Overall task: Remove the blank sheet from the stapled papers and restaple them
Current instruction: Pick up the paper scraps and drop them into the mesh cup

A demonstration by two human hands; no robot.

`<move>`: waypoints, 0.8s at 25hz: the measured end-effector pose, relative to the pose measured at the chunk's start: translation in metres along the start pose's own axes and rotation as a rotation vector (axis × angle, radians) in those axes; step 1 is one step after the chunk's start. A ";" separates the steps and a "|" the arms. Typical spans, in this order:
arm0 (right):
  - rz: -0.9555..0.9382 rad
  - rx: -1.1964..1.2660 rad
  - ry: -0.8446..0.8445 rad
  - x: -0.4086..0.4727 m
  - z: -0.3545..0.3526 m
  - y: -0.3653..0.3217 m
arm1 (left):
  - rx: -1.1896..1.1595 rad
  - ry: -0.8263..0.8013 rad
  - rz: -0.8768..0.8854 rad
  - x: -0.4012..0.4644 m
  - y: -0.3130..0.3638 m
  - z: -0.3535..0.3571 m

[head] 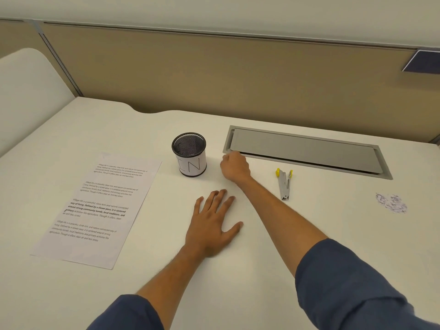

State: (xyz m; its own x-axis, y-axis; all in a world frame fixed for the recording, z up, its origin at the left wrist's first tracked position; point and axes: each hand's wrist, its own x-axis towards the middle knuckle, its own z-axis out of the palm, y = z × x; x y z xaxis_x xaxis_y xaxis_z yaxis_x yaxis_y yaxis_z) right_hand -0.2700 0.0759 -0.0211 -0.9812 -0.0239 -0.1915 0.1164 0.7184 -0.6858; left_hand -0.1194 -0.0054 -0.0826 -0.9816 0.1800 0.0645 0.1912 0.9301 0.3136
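A printed sheet (100,206) with several paragraphs of text lies flat on the white desk (309,234) at the left. My left hand (214,225) rests flat on the desk right of it, fingers spread; I cannot tell whether a blank white sheet lies under it. My right hand (234,166) is curled into a loose fist on the desk, between the mesh cup (189,154) and the grey desk hatch (304,148). Nothing shows in its fingers. A small silver stapler (284,184) with yellow parts lies right of my right forearm.
The black mesh cup wears a white paper label with hand-drawn letters. A small mottled white-and-purple scrap or patch (391,203) sits on the desk at the far right. A beige partition (214,75) backs the desk.
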 end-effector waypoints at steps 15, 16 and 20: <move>-0.658 -0.619 0.103 0.002 -0.016 -0.083 | 0.008 -0.001 -0.009 0.001 0.001 0.001; -0.644 -0.600 0.101 0.002 -0.014 -0.084 | 0.010 0.000 -0.009 0.001 0.000 0.001; -0.568 -0.266 0.043 0.002 -0.009 -0.080 | 0.010 0.001 -0.003 0.001 0.000 0.001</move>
State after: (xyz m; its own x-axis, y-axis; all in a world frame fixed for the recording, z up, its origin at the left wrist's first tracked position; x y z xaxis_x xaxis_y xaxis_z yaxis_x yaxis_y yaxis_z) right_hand -0.2822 0.0244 0.0398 -0.8845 -0.4291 0.1833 -0.4620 0.7502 -0.4730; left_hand -0.1202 -0.0050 -0.0840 -0.9821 0.1771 0.0643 0.1883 0.9337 0.3045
